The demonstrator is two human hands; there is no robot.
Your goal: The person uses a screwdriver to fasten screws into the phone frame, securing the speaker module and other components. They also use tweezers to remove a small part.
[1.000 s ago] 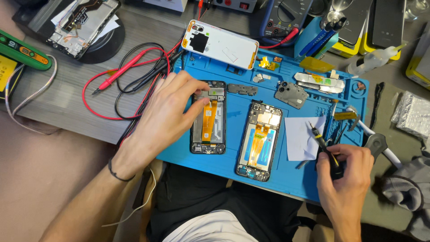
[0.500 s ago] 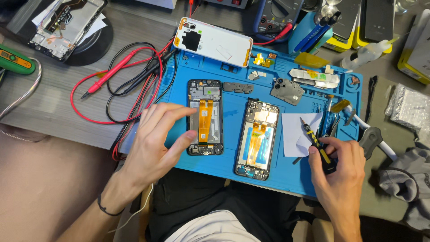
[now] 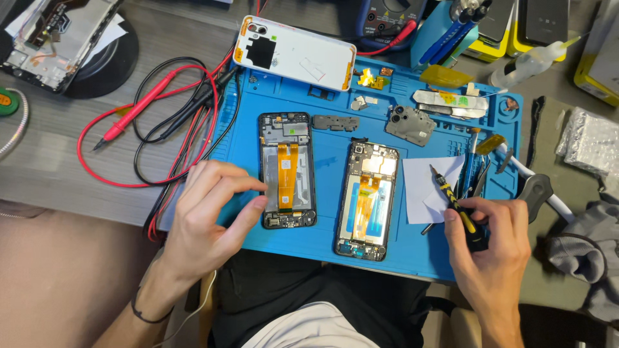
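Two opened phone frames lie side by side on a blue repair mat [image 3: 332, 138]. The left phone frame [image 3: 287, 169] shows an orange flex cable, and so does the right phone frame [image 3: 367, 200]. My left hand [image 3: 206, 219] rests on the mat's left part, its thumb and forefinger touching the left frame's edge, holding nothing. My right hand [image 3: 493, 241] grips a black and yellow screwdriver [image 3: 454, 203], whose tip points up over a white paper sheet [image 3: 429, 187].
A white phone back cover [image 3: 293, 51] lies at the mat's top. Red and black probe leads [image 3: 155, 116] coil on the left. A camera cover [image 3: 409, 124], small parts, tweezers [image 3: 477, 171], a multimeter [image 3: 387, 19], a glue bottle [image 3: 529, 61] and grey cloth [image 3: 590, 251] surround the mat.
My left hand has slid down and left off the left phone frame to its edge. My right hand keeps the screwdriver, nearly still. The camera view has shifted.
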